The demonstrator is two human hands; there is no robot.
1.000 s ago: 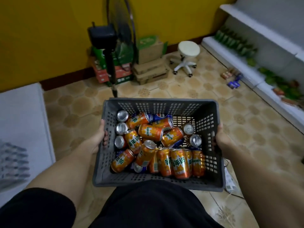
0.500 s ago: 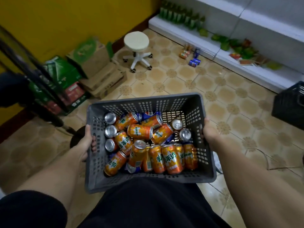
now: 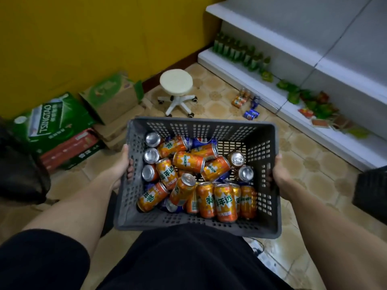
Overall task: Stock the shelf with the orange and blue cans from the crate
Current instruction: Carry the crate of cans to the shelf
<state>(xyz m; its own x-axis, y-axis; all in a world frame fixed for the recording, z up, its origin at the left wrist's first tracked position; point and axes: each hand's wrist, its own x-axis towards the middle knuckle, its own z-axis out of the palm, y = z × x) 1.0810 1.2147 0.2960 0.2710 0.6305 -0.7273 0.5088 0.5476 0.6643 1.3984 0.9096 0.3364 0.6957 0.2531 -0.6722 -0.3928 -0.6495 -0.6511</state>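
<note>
Crate (image 3: 201, 226) remains gripped by left hand (image 3: 121, 164) and right hand (image 3: 279, 174), shelf (image 3: 261, 80) now nearer.

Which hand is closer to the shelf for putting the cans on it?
Probably the right hand. The white shelf lies to the person's right, beyond the crate. The left hand is on the far side. Both hands grip the crate now, so it likely goes down first.

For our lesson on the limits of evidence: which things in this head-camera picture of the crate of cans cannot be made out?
- Blue cans in the crate: mostly buried under orange cans, so uncountable.
- Left hand and right hand fingers: partly hidden by the crate's walls.
- Shelf packets: too small and blurred to identify.
- Dark crate: cut off by the right edge.
</note>
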